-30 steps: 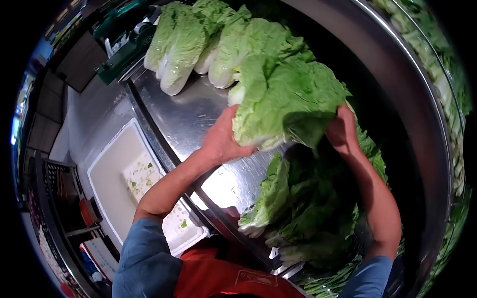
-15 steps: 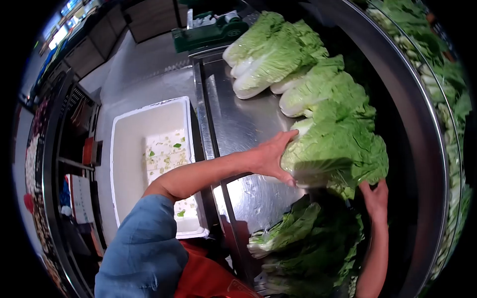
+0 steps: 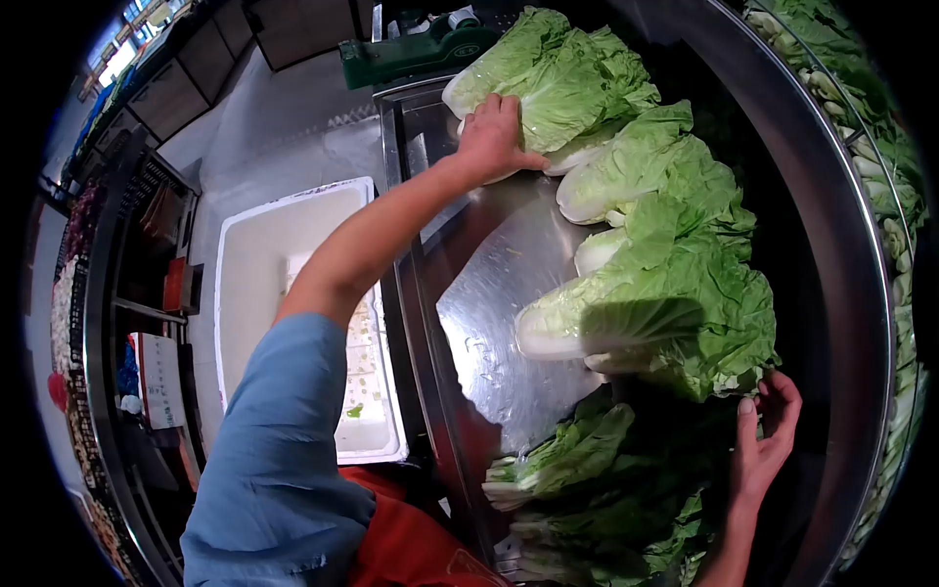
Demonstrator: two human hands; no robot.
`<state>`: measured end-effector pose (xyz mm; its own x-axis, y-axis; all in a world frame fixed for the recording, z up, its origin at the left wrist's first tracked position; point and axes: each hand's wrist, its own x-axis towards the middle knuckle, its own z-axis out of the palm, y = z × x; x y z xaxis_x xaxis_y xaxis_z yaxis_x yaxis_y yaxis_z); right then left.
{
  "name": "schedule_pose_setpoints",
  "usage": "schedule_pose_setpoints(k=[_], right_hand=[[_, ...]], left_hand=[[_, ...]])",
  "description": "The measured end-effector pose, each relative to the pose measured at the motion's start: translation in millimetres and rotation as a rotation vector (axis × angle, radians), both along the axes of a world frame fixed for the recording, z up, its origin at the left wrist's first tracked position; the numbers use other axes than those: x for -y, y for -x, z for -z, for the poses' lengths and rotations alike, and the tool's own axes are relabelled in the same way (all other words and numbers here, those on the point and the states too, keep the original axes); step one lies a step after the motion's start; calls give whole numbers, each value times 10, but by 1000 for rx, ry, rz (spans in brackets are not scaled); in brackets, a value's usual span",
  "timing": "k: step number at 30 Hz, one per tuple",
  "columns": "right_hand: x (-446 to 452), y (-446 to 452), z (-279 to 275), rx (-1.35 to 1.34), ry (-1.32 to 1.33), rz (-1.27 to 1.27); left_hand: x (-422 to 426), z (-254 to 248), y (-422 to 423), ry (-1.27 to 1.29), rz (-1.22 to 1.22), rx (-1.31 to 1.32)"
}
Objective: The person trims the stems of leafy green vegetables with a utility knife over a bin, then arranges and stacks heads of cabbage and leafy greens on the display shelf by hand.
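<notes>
Several napa cabbages lie in a row on the steel counter [image 3: 489, 323], white stem ends to the left. My left hand [image 3: 492, 139] rests on the stem end of the far cabbage [image 3: 553, 83], fingers spread over it. At the leafy tips of the nearest cabbage [image 3: 665, 313], my right hand [image 3: 766, 430] has its fingers apart and curved, close beside the leaves. Between them lies another cabbage [image 3: 631, 171]. Below the nearest one, darker leafy greens [image 3: 587, 455] sit in shadow.
A white foam box [image 3: 386, 421] with leaf scraps stands left of the counter. A green scale-like device [image 3: 421, 54] is beyond the far end. A curved metal rim [image 3: 871, 225] runs along the right, with more greens [image 3: 895, 186] past it. Shelving [image 3: 98, 391] stands at far left.
The nearest cabbage has been laid down and let go. My left hand has moved from it up to the far cabbage. My right hand has come off the leaves slightly.
</notes>
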<state>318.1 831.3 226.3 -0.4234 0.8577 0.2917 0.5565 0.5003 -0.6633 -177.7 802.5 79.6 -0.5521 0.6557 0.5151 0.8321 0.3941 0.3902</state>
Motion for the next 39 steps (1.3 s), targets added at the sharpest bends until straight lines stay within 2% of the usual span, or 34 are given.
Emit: schedule_pose_setpoints(k=[1,4,7,11,13,14,15,16,17,18,20,24,27,31,36,39], right_hand=[[5,1,7,-8,17,-13],[64,27,24,-45,87,-30],[128,56,39,-100,186,-22],[116,-75,116,-86,174,-35],[79,-151,205,-82,141,-107],[115,-126,192,-61,192,-117],[176,-129,136,-29,242,-123],[209,-112,117,8,285,-127],[214,-76,146,8,265,-158],[206,-41,177,8,244,-186],[175,128,133,-14,213,-238],[139,195,180,-59,196,-302],[148,222,181,-7,213,-319],[194,272,245,-55,202,-383],[240,352,270,-114,116,-447],[236,413,254,-71,113,-442]], left_hand=[[-61,-5,-26,7,-53,-28],[-225,95,-51,23,-139,120],[-263,178,-48,-56,-138,98],[-89,319,-70,-361,3,36],[124,200,-352,-441,54,21],[134,313,-417,-392,55,1],[149,187,-639,-381,113,125],[138,188,-762,-352,174,122],[147,162,-898,-212,167,120],[53,393,-1042,-112,130,-20],[87,172,-1185,40,147,67],[307,115,-1068,10,287,113],[315,187,-923,-51,254,105],[301,237,-935,95,267,308],[303,340,-1052,-84,325,207],[304,314,-1132,43,288,285]])
